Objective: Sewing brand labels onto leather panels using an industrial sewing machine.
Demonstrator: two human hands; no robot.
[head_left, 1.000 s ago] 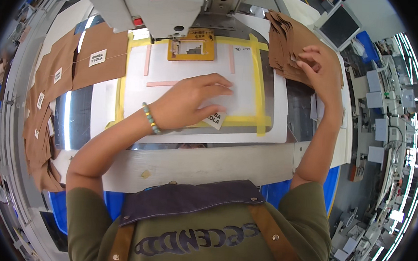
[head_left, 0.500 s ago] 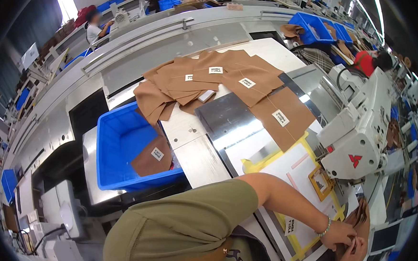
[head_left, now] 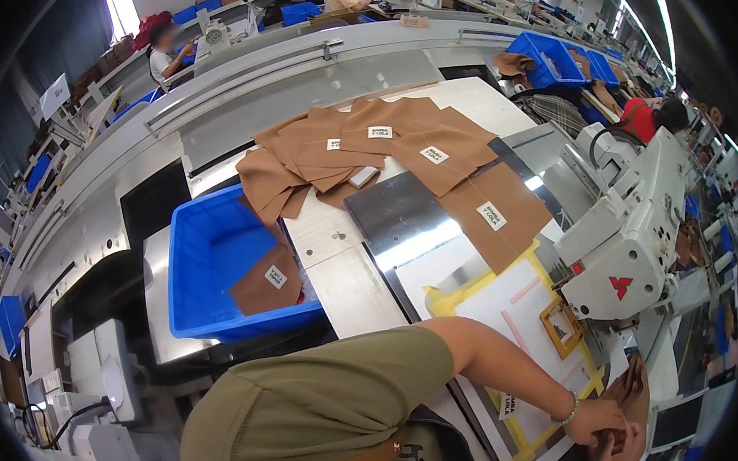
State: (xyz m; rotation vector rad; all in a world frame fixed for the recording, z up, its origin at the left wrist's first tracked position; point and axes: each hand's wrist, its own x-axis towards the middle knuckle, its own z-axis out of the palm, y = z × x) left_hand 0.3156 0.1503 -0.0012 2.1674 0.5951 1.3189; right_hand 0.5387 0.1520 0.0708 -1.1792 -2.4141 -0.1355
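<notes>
At the lower right, my left hand (head_left: 594, 421), a beaded bracelet on its wrist, has closed fingers on the brown pieces (head_left: 633, 395) stacked beside the template board. My right hand (head_left: 618, 455) is just below it, fingers bent onto the same stack, partly hidden. A white template (head_left: 482, 313) edged with yellow tape carries pink strips and a small yellow frame (head_left: 555, 331) beside the white machine head (head_left: 613, 254). A loose white label (head_left: 507, 404) lies on its near edge, by my forearm. More brown pieces (head_left: 486, 246) with white labels fan out across the table.
A blue bin (head_left: 194, 262) holding a brown piece sits left of the table edge. A screen (head_left: 679, 418) is at the far right. Co-workers (head_left: 164, 57) sit at machines beyond a rail (head_left: 329, 51), and one in red (head_left: 638, 116) works behind my machine.
My view has swung far left, bringing the bin and co-workers into sight. My left hand has left the template and joined my right hand at the brown stack, its fingers now curled.
</notes>
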